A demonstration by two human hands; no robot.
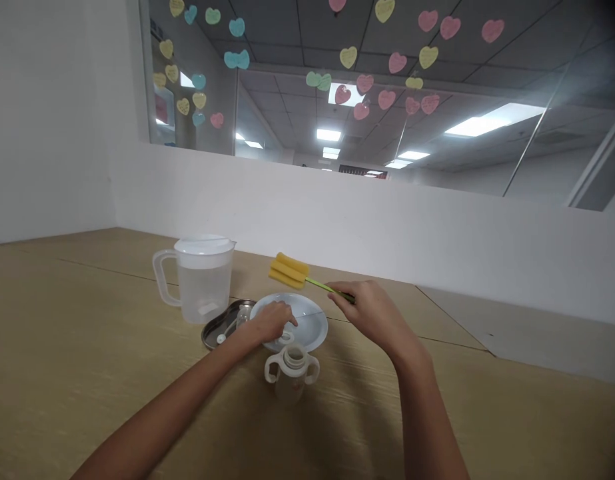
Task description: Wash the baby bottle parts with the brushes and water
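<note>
My right hand (370, 312) is closed round the green handle of a bottle brush with a yellow sponge head (288, 270), held in the air above the far rim of a white bowl (312, 325). My left hand (271, 321) rests over the near left rim of that bowl, its fingers curled on a small white part that I cannot make out. Just in front of the bowl stands an open baby bottle (292, 370) with two side handles, upright and apart from both hands.
A clear plastic jug (200, 277) with a white lid and some water stands at the left. Between jug and bowl lies a dark metal tray (222, 328) holding small parts. The wooden table (62, 347) runs to a white partition wall behind.
</note>
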